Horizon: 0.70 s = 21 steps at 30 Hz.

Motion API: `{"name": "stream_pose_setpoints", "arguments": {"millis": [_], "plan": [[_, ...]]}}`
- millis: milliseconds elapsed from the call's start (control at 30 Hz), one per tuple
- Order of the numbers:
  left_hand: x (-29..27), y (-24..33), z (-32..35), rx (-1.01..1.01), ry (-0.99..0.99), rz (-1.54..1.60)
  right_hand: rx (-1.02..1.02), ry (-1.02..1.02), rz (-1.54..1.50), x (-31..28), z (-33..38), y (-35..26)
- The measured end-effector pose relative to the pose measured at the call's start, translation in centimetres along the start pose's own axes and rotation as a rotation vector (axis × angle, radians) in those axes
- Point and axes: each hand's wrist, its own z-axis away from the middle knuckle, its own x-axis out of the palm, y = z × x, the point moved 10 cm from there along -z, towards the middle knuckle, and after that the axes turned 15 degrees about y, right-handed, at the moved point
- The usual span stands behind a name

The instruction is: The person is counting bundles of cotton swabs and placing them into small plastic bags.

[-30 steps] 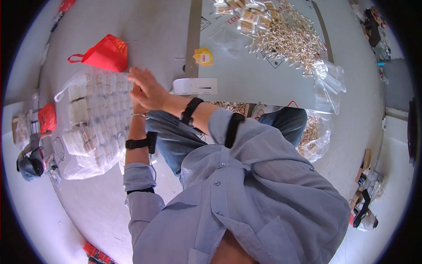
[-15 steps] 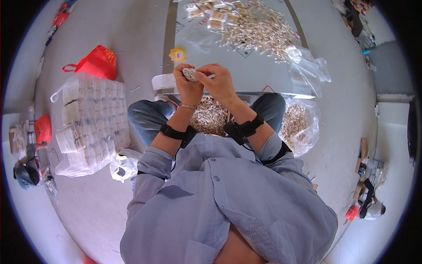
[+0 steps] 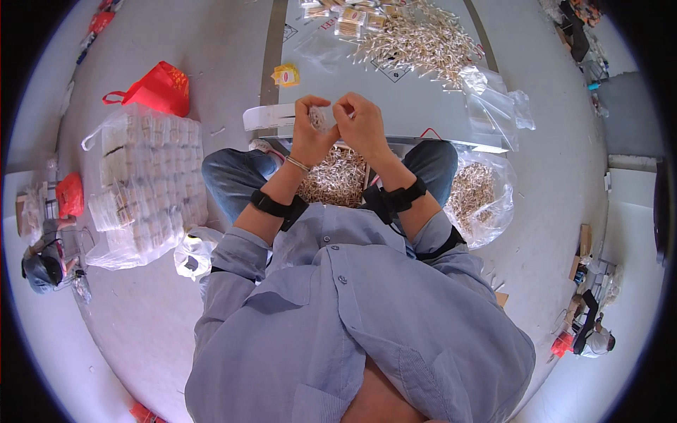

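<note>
1. A small clear packet (image 3: 323, 118) of pale sticks was held up between the two hands, above the near edge of the low grey counter (image 3: 416, 92) and above the person's lap. It was mostly hidden by the fingers, so its long axis and the way it pointed could not be told.
2. The left hand (image 3: 310, 130) had its fingers curled and pressed together on the packet's left side, thumb toward the middle.
3. The right hand (image 3: 361, 123) mirrored it, its fingers bent and pinching the packet's right side; the two hands nearly touched at the fingertips.
4. Both forearms rose from the lower part of the view, each with a black wrist strap (image 3: 276, 206), and the left wrist also carried a thin bracelet.
5. Below the hands, between the knees in blue jeans, lay a heap of loose pale sticks (image 3: 338, 180) in a clear bag.
6. A second clear bag of sticks (image 3: 479, 194) lay just beside the right knee on the floor.
7. On the counter, well beyond the hands, a wide scatter of sticks (image 3: 416, 39) spread out, with empty clear bags (image 3: 493, 106) near its right edge and a small yellow packet (image 3: 285, 74) to the left.
8. To the person's left on the floor stood a big clear sack of stacked filled packets (image 3: 144, 183), with a red bag (image 3: 159, 88) behind it.
9. Bare counter lay open directly ahead of the hands, between them and the scatter.
</note>
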Motion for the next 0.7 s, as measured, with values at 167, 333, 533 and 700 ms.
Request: {"name": "stream_pose_setpoints", "arguments": {"millis": [167, 333, 533, 700], "plan": [[0.7, -10.8, 1.4, -0.336, 0.229, 0.036, 0.219, 0.067, 0.049, 5.4, 2.1, 6.1], [4.8, -11.2, -2.8, -0.013, 0.29, -0.093, 0.679, 0.023, -0.572, 7.9, 0.2, 14.3], [0.6, -12.1, -5.9, -0.142, 0.109, -0.028, 0.786, -0.227, -0.788, 3.8, 0.9, 11.5], [-3.1, -11.3, -4.9, -0.178, -0.058, -0.121, 0.942, -1.087, -0.273, 4.8, 13.9, 14.6]]}}
